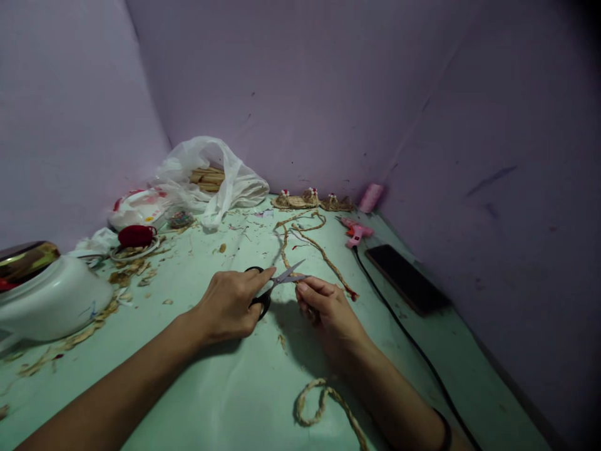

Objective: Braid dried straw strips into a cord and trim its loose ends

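Note:
My left hand is closed on the black handles of a pair of scissors, whose blades stand apart and point toward my right hand. Between finger and thumb, my right hand pinches a braided straw cord right by the blades. From there the cord runs away over the table in a long loop, and its reddish end lies beyond my right hand. Another stretch of braided cord curls on the table near my right forearm. Whether the two stretches join inside my hand is hidden.
A pink glue gun with a black cable and a dark phone lie right. Woven pieces with small flowers stand by the wall, near a pink roll. Left are a plastic bag, red yarn, a white pot and straw scraps.

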Action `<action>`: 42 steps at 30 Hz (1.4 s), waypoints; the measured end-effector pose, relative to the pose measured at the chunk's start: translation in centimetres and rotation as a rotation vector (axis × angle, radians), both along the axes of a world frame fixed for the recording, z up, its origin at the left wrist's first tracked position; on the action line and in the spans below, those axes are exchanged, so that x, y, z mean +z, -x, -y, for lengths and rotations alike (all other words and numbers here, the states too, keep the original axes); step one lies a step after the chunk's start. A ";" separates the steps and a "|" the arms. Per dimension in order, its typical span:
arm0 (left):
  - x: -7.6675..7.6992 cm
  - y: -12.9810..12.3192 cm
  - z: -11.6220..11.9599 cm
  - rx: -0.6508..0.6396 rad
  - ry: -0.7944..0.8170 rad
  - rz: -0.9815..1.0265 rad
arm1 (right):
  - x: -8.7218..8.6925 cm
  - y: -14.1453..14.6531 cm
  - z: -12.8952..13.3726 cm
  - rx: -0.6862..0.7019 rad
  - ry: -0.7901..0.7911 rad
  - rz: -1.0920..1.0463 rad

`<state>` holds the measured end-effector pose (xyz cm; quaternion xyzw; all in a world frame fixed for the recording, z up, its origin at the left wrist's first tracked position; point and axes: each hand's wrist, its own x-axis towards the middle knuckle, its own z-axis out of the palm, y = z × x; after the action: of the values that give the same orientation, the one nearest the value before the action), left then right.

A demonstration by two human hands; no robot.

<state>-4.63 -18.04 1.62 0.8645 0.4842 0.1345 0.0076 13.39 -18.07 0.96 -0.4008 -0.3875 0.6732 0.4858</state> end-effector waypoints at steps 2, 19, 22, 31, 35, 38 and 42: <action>-0.1 0.1 0.0 -0.009 0.003 0.025 | 0.0 0.0 0.0 0.011 -0.019 0.019; 0.3 1.5 -1.7 0.309 0.150 0.484 | 0.1 0.1 -0.2 -0.053 0.124 -0.111; 0.5 3.3 -2.9 0.578 0.090 0.249 | 0.1 0.2 -0.1 -0.067 0.148 -0.098; -0.1 3.1 -3.0 0.517 0.161 0.340 | 0.5 0.6 0.1 -0.058 0.175 -0.081; -0.4 2.6 -2.5 0.382 0.154 0.390 | 0.7 0.4 0.2 -0.065 0.152 -0.017; -0.2 2.5 -2.2 0.351 0.141 0.375 | 0.5 0.4 0.2 -0.047 0.123 -0.012; 0.5 2.3 -1.8 0.364 0.130 0.303 | 0.2 0.4 0.1 -0.026 0.129 -0.031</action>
<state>-6.92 -16.27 2.17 0.7307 0.6328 0.2305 0.1114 13.00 -18.18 1.17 -0.4258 -0.3304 0.6966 0.4737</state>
